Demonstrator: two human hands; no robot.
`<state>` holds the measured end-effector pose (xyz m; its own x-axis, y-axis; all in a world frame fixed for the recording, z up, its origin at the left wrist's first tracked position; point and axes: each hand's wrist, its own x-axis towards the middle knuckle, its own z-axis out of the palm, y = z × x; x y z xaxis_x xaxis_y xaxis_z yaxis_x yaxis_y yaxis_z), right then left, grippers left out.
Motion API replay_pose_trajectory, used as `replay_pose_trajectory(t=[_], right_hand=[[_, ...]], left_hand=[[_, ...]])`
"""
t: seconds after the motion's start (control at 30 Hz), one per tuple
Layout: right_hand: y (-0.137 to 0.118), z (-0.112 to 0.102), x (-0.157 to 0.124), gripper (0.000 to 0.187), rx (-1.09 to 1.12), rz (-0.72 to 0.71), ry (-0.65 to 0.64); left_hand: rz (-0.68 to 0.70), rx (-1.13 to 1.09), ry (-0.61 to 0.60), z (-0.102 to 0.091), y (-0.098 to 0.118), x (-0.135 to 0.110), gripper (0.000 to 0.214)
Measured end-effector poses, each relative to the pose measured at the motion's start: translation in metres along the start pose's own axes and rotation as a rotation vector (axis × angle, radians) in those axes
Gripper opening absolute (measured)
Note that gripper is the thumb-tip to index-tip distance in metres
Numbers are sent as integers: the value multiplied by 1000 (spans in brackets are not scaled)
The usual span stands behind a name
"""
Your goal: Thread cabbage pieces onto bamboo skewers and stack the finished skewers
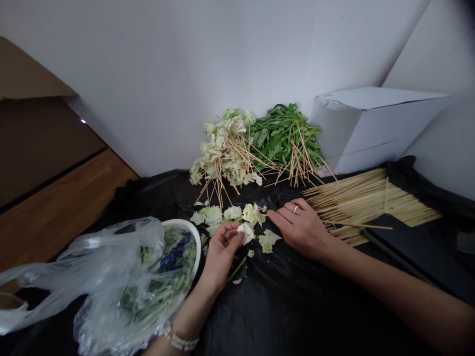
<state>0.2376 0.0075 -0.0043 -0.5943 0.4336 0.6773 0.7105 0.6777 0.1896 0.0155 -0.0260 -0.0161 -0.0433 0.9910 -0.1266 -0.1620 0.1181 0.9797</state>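
Observation:
My left hand (pixel 222 247) pinches a pale cabbage piece (pixel 246 232) over the black plastic sheet (pixel 297 301). My right hand (pixel 299 225), with a ring on one finger, holds a thin bamboo skewer (pixel 356 225) that runs off to the right, its fingertips close to the loose cabbage pieces (pixel 230 214). Behind them lie a heap of skewered cabbage (pixel 224 151) and a heap of skewered green leaves (pixel 285 138).
A bundle of bare skewers (pixel 371 200) lies at the right. A white bowl (pixel 191 230) with greens sits at the left, partly under a clear plastic bag (pixel 107 277). A white box (pixel 371 123) stands against the wall. Wooden floor (pixel 63 207) lies left.

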Motion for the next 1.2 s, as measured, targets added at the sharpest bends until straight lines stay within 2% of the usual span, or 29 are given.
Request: replay_pose_trajectory(t=[0.17,0.27,0.5,0.73,1.2], right_hand=[[-3,-4,3,28,20,16,-17],[-3,-3,3,29,38,-22,-26],[-2,1,-3,35,17,-63,-52],[-5,1,-6,38,3,-52,-124],[-8,5,-8,34,43,-16,-159]], left_hand=[[6,25,74,0,3,1,34],[13,11,110,-2,2,2,34],[100,-1,188,-3,-1,5,34],[140,23,184,-4,-2,7,34],[191,55,149,-2,2,5,24]])
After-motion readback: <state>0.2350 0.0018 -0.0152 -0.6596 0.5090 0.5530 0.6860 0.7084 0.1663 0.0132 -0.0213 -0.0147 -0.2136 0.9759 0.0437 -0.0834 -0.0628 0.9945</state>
